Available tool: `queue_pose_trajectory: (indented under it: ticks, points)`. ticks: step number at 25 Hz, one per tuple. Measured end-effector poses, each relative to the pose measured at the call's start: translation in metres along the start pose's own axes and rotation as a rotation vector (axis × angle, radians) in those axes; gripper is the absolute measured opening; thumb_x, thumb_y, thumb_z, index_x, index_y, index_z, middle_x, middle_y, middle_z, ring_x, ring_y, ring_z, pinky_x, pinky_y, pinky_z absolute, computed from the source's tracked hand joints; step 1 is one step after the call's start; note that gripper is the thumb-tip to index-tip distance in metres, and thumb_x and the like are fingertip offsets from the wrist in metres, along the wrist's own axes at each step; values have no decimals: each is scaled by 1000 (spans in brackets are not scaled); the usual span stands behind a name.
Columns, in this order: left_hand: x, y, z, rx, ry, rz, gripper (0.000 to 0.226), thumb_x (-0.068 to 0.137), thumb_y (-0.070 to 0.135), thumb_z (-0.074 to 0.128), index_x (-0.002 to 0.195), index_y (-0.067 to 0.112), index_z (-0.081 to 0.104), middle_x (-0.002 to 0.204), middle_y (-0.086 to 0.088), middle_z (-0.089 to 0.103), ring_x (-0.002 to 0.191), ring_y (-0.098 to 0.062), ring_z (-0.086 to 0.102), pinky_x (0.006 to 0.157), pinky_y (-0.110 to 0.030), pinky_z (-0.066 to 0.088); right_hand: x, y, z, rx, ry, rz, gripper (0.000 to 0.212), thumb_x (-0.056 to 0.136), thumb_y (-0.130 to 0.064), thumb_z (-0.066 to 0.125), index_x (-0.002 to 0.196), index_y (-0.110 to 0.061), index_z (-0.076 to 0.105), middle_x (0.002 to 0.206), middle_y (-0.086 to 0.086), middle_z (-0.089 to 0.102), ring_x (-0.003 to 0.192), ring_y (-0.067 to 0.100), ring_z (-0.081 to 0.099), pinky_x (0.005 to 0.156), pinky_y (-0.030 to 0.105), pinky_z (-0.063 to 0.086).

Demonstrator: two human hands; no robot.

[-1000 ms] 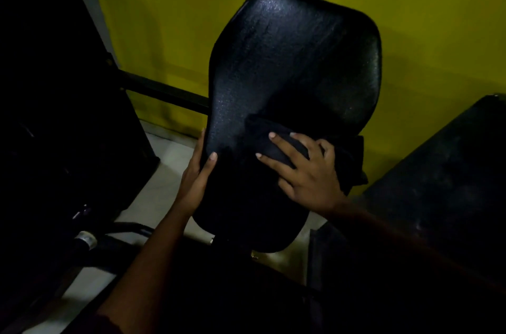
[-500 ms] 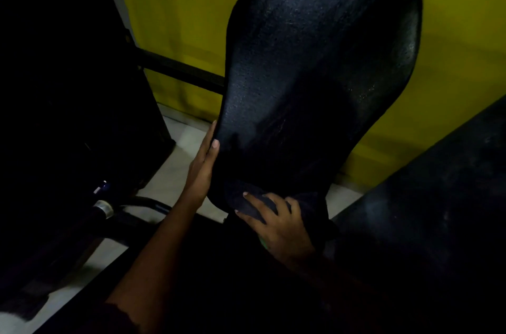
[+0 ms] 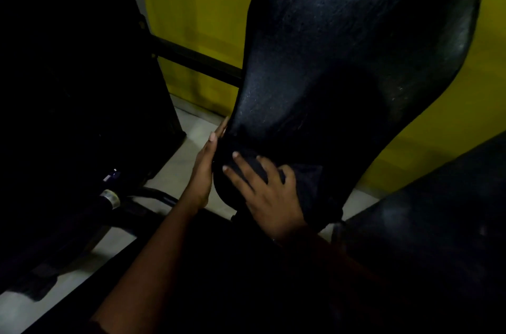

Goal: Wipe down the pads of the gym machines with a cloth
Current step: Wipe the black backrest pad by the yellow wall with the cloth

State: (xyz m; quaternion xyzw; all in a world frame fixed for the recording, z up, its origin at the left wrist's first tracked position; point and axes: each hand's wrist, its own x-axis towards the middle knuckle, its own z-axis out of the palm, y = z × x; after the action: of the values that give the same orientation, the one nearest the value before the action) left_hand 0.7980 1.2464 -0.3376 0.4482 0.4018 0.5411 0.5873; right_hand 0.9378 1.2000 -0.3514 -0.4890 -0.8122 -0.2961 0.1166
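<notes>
My left hand (image 3: 204, 169) lies flat and open against the narrow lower edge of the pad (image 3: 356, 60), bracing it so it does not swing. My right hand (image 3: 269, 196) presses the dark cloth (image 3: 312, 186) onto the pad's bottom end, fingers spread (cloth under palm and fingertips, bunching out to the right).

Glossy grained vinyl pad (image 3: 356, 46), matt cloth (image 3: 309, 186)

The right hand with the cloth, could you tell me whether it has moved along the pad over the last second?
Yes. The right hand slid the cloth down the pad, from mid-pad to its narrow lower end.
</notes>
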Motion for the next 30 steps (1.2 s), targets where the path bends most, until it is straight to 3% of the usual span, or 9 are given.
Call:
queue_pose_trajectory:
  ticks: [4,6,9,13,17,21,23,25,30]
  points:
    - [-8,-10,-3,52,27,-8,43,96,46,28,134,33,42,134,18,51,122,7,48,97,-12,42,-46,-35,31,27,-19,-40,43,99,-27,20,130,-35,49,140,-11,49,114,22,43,85,41,33]
    - [-14,-18,0,63,55,-31,43,95,42,30,136,33,38,129,22,51,113,14,51,94,-10,44,-60,-39,37,40,-13,-91,37,99,-30,28,127,-36,51,139,-11,46,112,21,43,84,41,33]
    - [-19,-22,1,67,89,-81,48,92,43,35,139,32,36,140,11,47,123,-1,48,106,-31,40,-62,-23,13,80,-3,-181,38,87,-41,42,122,-43,56,132,-16,55,107,20,44,81,39,32]
    - [-16,-18,6,51,165,-128,32,98,27,35,128,35,41,132,11,49,127,-13,45,110,-40,35,-14,51,-53,80,173,59,39,92,-37,40,130,-42,46,136,-15,52,113,21,44,85,41,30]
    - [-17,-25,8,97,203,-144,39,95,36,43,134,38,38,135,12,46,128,-13,42,112,-47,32,1,99,-49,-68,80,120,65,74,-35,56,137,-40,39,145,-9,42,123,24,37,88,44,27]
    - [-16,-34,7,70,197,-115,45,91,45,46,135,38,37,141,9,45,128,-9,45,110,-39,36,-39,50,-11,-34,117,60,43,87,-31,47,129,-40,51,137,-11,51,117,22,45,85,43,33]
    - [-17,-37,8,65,172,-63,43,92,44,44,134,37,37,138,13,47,125,-2,47,105,-28,40,-61,19,6,9,73,86,37,98,-33,32,126,-42,54,134,-15,54,115,19,47,84,41,35]
    - [-18,-35,9,65,170,-38,41,94,40,40,134,34,38,131,19,51,117,8,50,97,-17,43,-77,-5,19,32,0,55,34,100,-34,33,123,-44,56,131,-18,56,114,17,46,84,39,35]
    - [-19,-17,6,79,155,-103,40,97,37,34,136,30,40,139,11,47,124,-4,46,105,-29,36,-60,3,-10,123,43,-21,31,94,-36,38,115,-43,60,123,-16,62,101,19,59,79,37,33]
